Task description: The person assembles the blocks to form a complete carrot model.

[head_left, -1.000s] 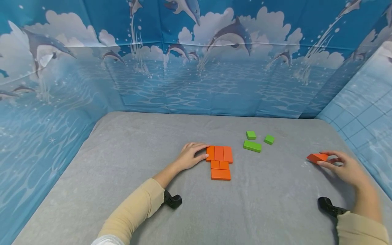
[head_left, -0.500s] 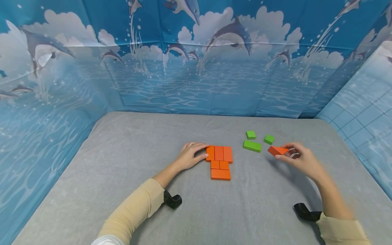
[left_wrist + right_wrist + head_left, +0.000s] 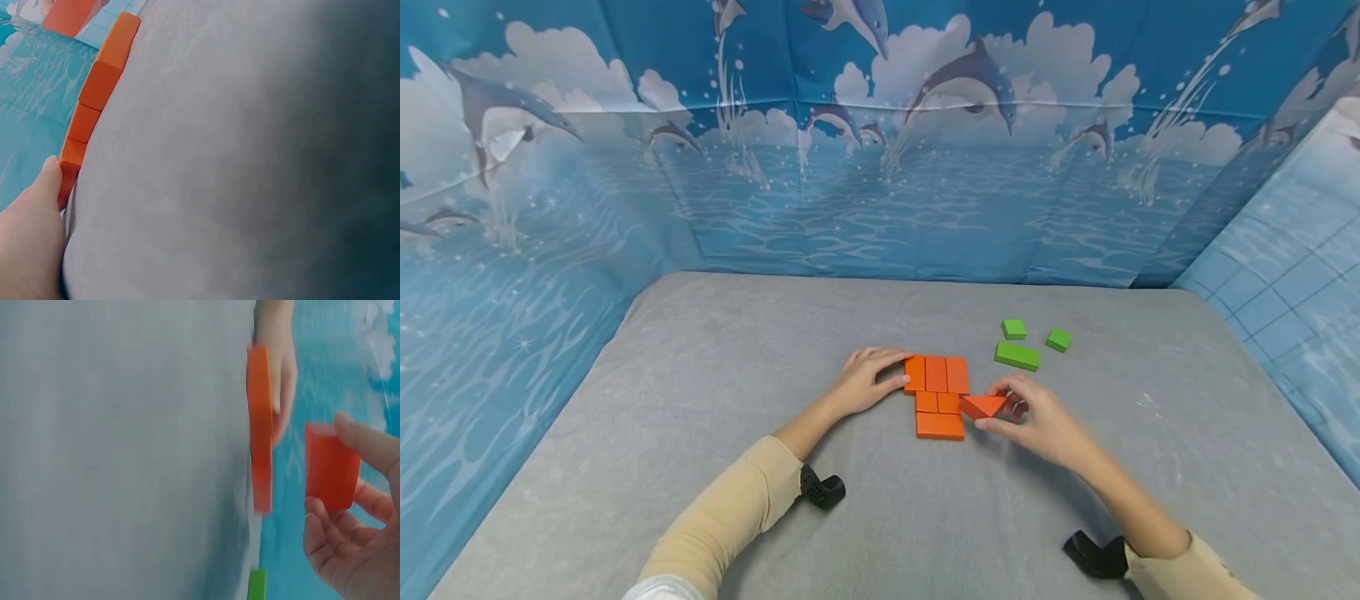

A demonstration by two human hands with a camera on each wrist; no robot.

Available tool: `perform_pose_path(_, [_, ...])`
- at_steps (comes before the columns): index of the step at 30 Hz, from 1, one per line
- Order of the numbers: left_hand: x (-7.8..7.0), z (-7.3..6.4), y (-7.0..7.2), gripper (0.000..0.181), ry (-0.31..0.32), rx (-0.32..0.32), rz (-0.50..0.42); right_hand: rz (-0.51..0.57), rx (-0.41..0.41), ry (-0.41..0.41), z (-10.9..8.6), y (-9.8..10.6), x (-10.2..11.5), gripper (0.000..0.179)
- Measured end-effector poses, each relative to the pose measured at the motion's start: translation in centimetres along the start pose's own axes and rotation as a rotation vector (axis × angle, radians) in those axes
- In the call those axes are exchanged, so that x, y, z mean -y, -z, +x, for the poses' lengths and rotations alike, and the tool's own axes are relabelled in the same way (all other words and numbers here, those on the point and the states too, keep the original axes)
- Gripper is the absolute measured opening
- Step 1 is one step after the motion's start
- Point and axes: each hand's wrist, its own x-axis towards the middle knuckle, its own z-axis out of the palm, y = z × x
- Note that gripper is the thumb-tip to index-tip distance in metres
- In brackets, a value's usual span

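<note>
Flat orange blocks [image 3: 936, 375] lie together on the grey cloth: three side by side in the far row, two small ones nearer, and one wide block [image 3: 940, 426] closest. My left hand [image 3: 867, 383] touches the left side of the far row with its thumb and a fingertip; in the left wrist view the thumb [image 3: 47, 184] rests against a block's end. My right hand [image 3: 1037, 421] pinches a red-orange triangular block [image 3: 982, 406] between thumb and fingers, overlapping the right edge of the small blocks. In the right wrist view this block [image 3: 331, 469] is held above the cloth.
Three green blocks, one long [image 3: 1017, 356] and two small [image 3: 1013, 329] [image 3: 1058, 340], lie behind and right of the orange ones. A dolphin-print curtain [image 3: 880, 200] stands along the back and sides of the grey surface [image 3: 715, 333]. Black curved mounts [image 3: 823, 492] sit at both wrists.
My right hand has carried the triangular block from the far right leftward to the orange blocks. The left hand and the blocks on the cloth have stayed in place.
</note>
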Motion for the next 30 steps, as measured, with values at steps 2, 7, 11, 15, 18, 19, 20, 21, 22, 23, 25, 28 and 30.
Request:
perform_pose_path(2, [0.0, 0.0, 0.0, 0.046, -0.001, -0.002, 0.003, 0.007, 0.015, 0.015, 0.0, -0.7, 0.6, 0.031])
perform_pose_path(7, [0.0, 0.0, 0.0, 0.046, -0.005, -0.005, 0.008, 0.017, 0.033, 0.064, 0.0, -2.0, 1.4, 0.033])
perform_pose_path(11, [0.0, 0.0, 0.0, 0.046, -0.008, -0.011, 0.011, 0.017, 0.062, 0.099, 0.0, -2.8, 1.9, 0.035])
perform_pose_path(15, [0.0, 0.0, 0.0, 0.045, -0.003, -0.011, 0.003, 0.005, 0.07, 0.129, -0.1, -3.6, 2.2, 0.036])
perform_pose_path(18, [0.0, 0.0, 0.1, 0.045, 0.0, -0.008, -0.001, -0.011, 0.06, 0.14, -0.1, -4.0, 2.2, 0.036])
perform_pose_path(19, [0.0, 0.0, 0.1, 0.045, -0.001, -0.008, -0.001, -0.017, 0.057, 0.14, -0.1, -4.2, 2.3, 0.036])
perform_pose_path(20, [0.0, 0.0, 0.1, 0.045, -0.002, -0.008, 0.0, -0.024, 0.054, 0.137, -0.2, -4.3, 2.3, 0.036])
perform_pose_path(21, [0.0, 0.0, 0.1, 0.045, -0.001, -0.007, 0.0, -0.03, 0.052, 0.132, -0.2, -4.4, 2.3, 0.036])
perform_pose_path(22, [0.0, 0.0, 0.1, 0.045, 0.0, -0.006, 0.001, -0.037, 0.05, 0.127, -0.2, -4.5, 2.4, 0.037])
perform_pose_path(23, [0.0, 0.0, 0.1, 0.045, 0.001, -0.007, 0.001, -0.043, 0.049, 0.125, -0.3, -4.6, 2.4, 0.037])
perform_pose_path(25, [0.0, 0.0, 0.0, 0.045, 0.003, -0.006, 0.004, -0.053, 0.047, 0.119, -0.3, -4.8, 2.5, 0.037])
perform_pose_path(28, [0.0, 0.0, 0.0, 0.045, 0.007, -0.006, 0.008, -0.066, 0.042, 0.108, -0.3, -5.1, 2.6, 0.038])
perform_pose_path(30, [0.0, 0.0, 0.0, 0.045, 0.009, -0.005, 0.009, -0.07, 0.037, 0.098, -0.4, -5.2, 2.7, 0.039])
